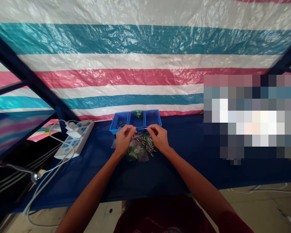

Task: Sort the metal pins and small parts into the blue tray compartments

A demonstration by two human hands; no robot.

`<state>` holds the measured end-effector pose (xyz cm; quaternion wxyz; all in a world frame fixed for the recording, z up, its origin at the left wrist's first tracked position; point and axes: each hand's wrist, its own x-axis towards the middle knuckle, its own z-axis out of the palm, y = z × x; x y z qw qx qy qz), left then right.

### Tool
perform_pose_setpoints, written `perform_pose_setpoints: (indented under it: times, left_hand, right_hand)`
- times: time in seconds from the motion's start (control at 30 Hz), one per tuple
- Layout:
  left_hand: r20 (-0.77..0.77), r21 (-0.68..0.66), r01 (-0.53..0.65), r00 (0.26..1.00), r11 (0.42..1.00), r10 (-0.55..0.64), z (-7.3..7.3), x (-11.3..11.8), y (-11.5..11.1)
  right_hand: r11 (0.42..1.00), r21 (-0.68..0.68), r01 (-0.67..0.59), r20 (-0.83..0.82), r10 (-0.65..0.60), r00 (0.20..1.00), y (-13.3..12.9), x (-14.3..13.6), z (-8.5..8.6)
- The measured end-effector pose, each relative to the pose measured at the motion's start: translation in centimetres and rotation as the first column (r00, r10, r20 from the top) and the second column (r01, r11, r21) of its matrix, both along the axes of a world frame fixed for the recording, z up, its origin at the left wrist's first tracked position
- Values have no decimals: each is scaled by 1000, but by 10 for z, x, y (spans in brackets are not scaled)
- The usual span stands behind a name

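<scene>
My left hand (pixel 124 138) and my right hand (pixel 160 138) are raised over the work surface, facing each other with thumbs and fingers pinched. A thin, light-coloured rod (pixel 142 128) spans the space between the fingertips, one end in each pinch. Whether it is one piece or two joined parts is too small to tell. Under the hands lies a pile of short, dark-and-silver metal pins (pixel 150 148). Beside it, to the left, are clear plastic bags (pixel 143 157) and small pale green pieces (pixel 135 151).
Three joined blue bins (pixel 152 114) stand behind my hands; the left one holds a few pins, the middle one something green. A white power strip (pixel 81 144) with plugs and cables lies at the left of the blue table (pixel 145 181). Striped plastic sheeting (pixel 135 77) hangs behind.
</scene>
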<state>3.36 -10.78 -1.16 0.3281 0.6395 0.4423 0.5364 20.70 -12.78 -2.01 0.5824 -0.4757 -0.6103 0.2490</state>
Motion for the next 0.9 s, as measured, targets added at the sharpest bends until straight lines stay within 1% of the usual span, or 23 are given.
perform_pose_setpoints:
  times: [0.1, 0.2, 0.27, 0.43, 0.6, 0.67, 0.9]
  left_hand:
    - [-24, 8, -29, 999, 1000, 29, 1, -1, -1]
    - [-105, 25, -98, 989, 995, 100, 1, -3, -2]
    - [-141, 40, -120, 982, 992, 124, 2, -3, -3]
    - [-176, 99, -78, 980, 992, 95, 2, -4, -4]
    - [-77, 84, -60, 995, 995, 67, -2, -3, 0]
    - [-68, 72, -58, 996, 996, 63, -3, -3, 0]
    - [-144, 58, 9, 990, 998, 0, -4, -3, 1]
  right_hand:
    - [1000, 6, -1, -8, 1, 1000, 0, 0, -1]
    - [1000, 6, 5, -12, -4, 1000, 1, 0, -2]
    - [1000, -2, 6, -10, -7, 1000, 1, 0, -2]
    - [1000, 0, 7, -8, -7, 1000, 1, 0, -1]
    - [1000, -1, 6, -5, -6, 1000, 0, 0, -1]
    - [1000, -5, 6, -4, -6, 1000, 0, 0, 0]
    - [1000, 4, 12, -6, -12, 1000, 0, -1, 0]
